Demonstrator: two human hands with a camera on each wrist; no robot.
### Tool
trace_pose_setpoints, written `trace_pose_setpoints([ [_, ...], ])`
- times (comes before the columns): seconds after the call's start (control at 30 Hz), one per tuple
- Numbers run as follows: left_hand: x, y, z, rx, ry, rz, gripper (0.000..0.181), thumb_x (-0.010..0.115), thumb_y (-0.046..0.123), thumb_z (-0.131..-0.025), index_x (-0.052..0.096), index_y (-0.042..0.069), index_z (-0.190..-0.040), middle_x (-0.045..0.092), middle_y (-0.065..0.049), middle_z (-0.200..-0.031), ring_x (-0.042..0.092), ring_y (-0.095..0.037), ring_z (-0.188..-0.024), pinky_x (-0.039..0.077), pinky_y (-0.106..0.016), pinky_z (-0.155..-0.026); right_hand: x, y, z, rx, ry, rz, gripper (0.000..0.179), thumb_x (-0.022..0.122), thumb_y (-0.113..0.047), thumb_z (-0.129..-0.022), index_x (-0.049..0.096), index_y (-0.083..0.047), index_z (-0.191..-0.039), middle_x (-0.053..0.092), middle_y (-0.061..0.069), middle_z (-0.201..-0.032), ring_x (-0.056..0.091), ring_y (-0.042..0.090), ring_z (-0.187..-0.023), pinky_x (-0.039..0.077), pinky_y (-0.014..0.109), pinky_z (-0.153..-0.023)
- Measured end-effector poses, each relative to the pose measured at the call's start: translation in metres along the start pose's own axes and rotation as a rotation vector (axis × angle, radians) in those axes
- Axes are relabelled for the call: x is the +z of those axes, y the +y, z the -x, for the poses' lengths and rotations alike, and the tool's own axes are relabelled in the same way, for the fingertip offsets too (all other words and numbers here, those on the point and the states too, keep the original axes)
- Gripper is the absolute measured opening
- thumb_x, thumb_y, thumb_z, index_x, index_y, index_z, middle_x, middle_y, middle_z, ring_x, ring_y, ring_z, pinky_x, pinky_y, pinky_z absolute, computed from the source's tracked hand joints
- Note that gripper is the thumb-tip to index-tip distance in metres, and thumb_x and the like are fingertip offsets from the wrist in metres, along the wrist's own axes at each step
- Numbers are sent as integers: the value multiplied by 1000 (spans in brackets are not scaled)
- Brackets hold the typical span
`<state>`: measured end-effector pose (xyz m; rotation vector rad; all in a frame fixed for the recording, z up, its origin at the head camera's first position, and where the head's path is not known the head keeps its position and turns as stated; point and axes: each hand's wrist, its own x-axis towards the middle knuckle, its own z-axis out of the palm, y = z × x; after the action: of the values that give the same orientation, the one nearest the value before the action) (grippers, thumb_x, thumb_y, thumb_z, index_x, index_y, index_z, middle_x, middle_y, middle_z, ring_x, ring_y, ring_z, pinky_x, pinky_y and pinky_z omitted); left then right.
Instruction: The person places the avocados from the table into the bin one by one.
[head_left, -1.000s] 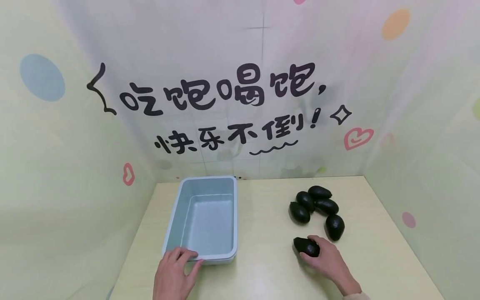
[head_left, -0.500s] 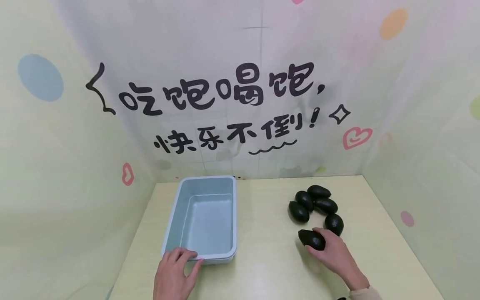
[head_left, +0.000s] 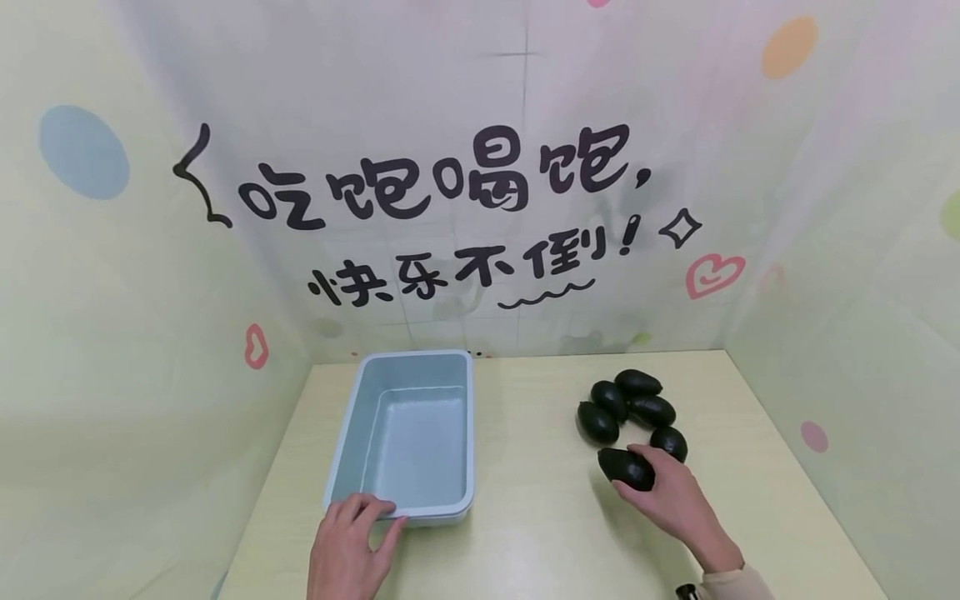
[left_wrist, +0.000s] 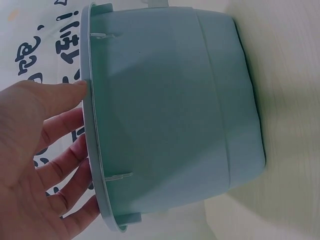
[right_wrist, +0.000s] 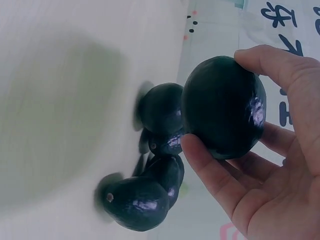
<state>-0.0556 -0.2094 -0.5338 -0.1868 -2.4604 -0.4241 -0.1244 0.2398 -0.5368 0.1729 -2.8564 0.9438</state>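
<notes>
Your right hand (head_left: 671, 500) and its avocado (head_left: 624, 469) have moved farther from you since the earlier frame — gripped between thumb and fingers, off the table (head_left: 536, 500), near five other avocados (head_left: 652, 412). Your left hand (head_left: 347, 546) — pinching the blue bin (head_left: 431, 512) at its near edge.

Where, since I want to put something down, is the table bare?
The widest bare patch of table lies between the blue bin and the five bunched avocados; a narrower one runs between those and the right wall. It is crowded among the avocados, and just in front, where the right grip holds a sixth avocado.
</notes>
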Motion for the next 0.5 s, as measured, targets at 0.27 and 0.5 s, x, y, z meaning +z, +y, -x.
trace_pose_setpoints([
  [0.27, 0, 1, -2, -9, -3, -1, 28, 99, 25, -69, 78, 19, -86, 67, 3, -88, 61, -23, -82, 52, -43, -75, -5, -2, -5, -19, 7, 2, 58, 86, -34, -88, 69, -2, -132, 73, 18, -129, 70, 37, -118, 55, 57, -98],
  [0.5, 1, 0, 0, 5, 6, -3, 29, 99, 25, -67, 78, 20, -85, 68, 3, -87, 62, -23, -82, 53, -43, -74, -7, -4, -9, -64, 23, 22, 55, 87, -32, -87, 70, -3, -130, 75, 14, -125, 71, 35, -115, 56, 55, -95],
])
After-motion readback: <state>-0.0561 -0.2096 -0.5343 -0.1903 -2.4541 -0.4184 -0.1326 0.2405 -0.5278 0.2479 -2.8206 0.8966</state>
